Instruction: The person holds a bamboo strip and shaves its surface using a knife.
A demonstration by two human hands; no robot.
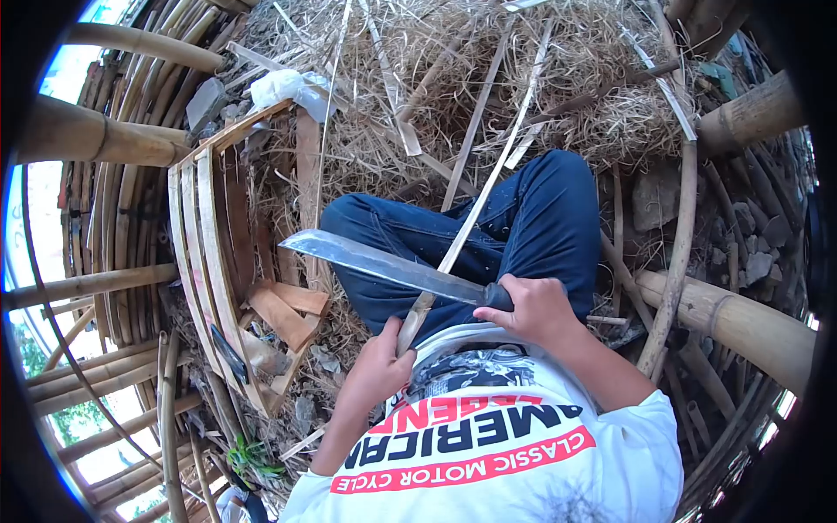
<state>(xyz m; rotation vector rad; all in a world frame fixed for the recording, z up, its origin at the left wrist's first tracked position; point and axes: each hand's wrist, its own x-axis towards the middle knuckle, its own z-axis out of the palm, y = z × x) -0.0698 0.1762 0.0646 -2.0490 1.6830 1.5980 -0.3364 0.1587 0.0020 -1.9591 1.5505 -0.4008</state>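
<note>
My right hand [539, 307] is wrapped round the dark handle of a machete [384, 264], whose long grey blade points left across my lap. Close to my waist, my left hand [380, 364] grips the near end of a long split bamboo strip [475, 209]. The strip runs away from me between my knees toward the shavings. Near its held end, the blade lies across the strip. My crossed legs in dark blue jeans [558, 209] are below both.
A heap of pale shavings [602, 105] with loose strips lies ahead. A wooden crate [207, 253] stands at left, near a white plastic bag [292, 90]. Thick bamboo poles [719, 322] are on the right, with a stick [682, 253] and stones [757, 266].
</note>
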